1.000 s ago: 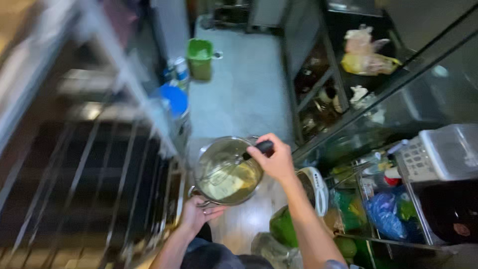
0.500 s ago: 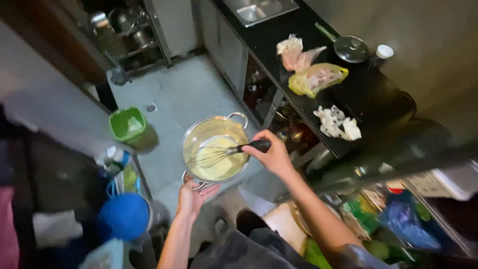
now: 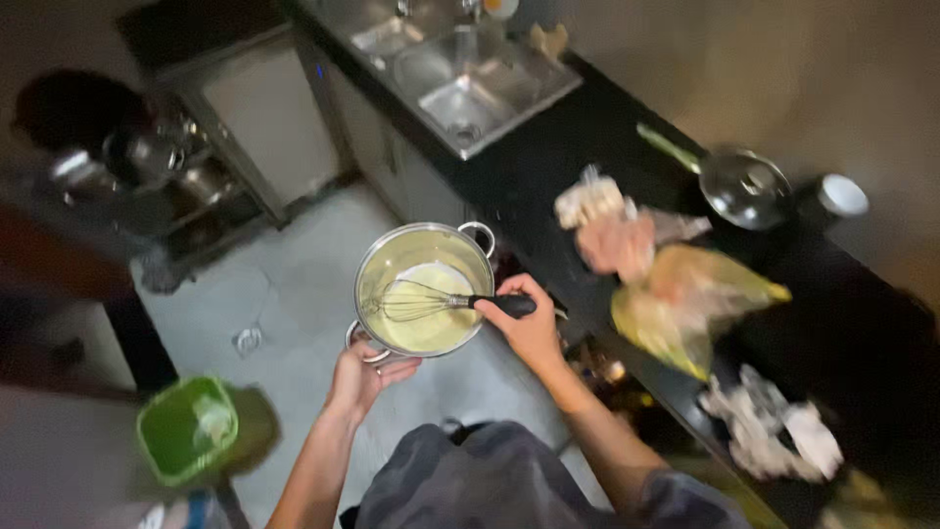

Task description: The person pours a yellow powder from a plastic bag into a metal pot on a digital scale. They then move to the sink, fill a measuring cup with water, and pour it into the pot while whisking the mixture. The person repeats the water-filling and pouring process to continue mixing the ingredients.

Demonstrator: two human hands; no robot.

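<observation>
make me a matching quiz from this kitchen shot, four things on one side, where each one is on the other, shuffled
1. whisk
2. metal pot
3. green bin
4. pan lid

a. on the black counter
b. on the floor, lower left
c. held by the left hand at its near handle
d. in the right hand, wires in the pale batter

Pairs: 1-d, 2-c, 3-b, 4-a

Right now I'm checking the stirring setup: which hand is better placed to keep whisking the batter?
Right. The right hand already grips the whisk by its black handle, wires in the pale batter. The left hand holds the steel pot by its near handle.
</observation>
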